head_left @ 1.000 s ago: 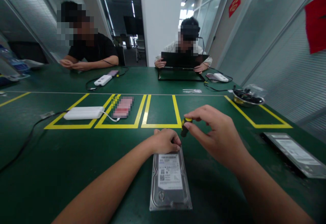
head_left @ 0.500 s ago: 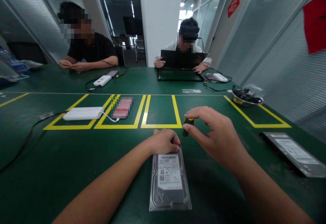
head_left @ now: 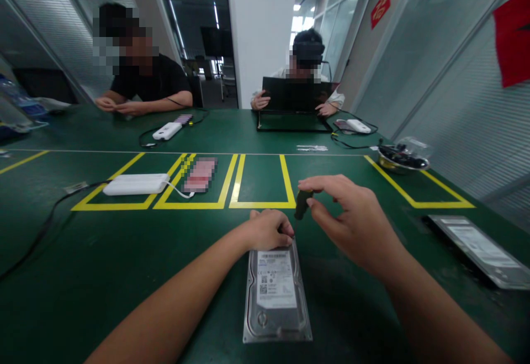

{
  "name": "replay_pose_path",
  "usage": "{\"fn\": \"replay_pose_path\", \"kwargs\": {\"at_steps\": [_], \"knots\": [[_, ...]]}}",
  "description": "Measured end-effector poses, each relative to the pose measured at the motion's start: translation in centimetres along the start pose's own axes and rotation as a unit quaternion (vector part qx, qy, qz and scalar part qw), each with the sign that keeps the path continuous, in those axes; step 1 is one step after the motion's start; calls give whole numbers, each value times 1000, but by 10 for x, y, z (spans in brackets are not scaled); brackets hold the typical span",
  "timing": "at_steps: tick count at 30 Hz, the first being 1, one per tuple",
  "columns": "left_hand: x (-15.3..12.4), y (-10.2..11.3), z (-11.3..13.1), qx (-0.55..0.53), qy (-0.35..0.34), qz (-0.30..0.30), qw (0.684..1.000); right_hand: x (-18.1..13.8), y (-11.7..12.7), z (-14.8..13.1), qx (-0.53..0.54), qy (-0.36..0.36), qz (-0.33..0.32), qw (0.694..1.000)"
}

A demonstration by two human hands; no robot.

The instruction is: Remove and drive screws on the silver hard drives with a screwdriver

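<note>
Right hand (head_left: 356, 226): the thumb, a second ago pressed against the near side of the screwdriver (head_left: 302, 202) handle, has slid round to its right side. The index finger has kept over the top. The handle's yellow cap, plain a second ago and dimmer half a second ago, now shows only as a dark olive blur. The handle has tilted slightly leftward. Across the tabletop, the black panel (head_left: 296, 93) held by a co-worker stands a little higher.
</note>
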State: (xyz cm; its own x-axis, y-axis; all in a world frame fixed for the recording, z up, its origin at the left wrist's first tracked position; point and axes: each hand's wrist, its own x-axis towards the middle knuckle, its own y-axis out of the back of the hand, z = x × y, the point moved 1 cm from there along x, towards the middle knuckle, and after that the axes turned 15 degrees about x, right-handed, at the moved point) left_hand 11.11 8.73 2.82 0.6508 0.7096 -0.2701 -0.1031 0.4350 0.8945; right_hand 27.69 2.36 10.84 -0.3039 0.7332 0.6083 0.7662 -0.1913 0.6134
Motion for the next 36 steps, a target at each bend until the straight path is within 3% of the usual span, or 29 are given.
{"fn": "replay_pose_path", "kwargs": {"at_steps": [9,21,29,33,36], "knots": [[0,1,0,-6,-7,-2,1000,2,4,-2,14,-9,-41,999],[1,-2,-1,-10,-11,1,1000,2,2,-5,-20,-19,-11,1000],[1,-1,-1,-14,-9,0,1000,2,7,-6,32,1,-65,997],[1,-1,-1,-16,-13,-4,1000,2,6,-5,-9,-22,-58,998],[1,-1,-1,-17,-15,-6,1000,2,7,-5,5,4,-51,999]]}}
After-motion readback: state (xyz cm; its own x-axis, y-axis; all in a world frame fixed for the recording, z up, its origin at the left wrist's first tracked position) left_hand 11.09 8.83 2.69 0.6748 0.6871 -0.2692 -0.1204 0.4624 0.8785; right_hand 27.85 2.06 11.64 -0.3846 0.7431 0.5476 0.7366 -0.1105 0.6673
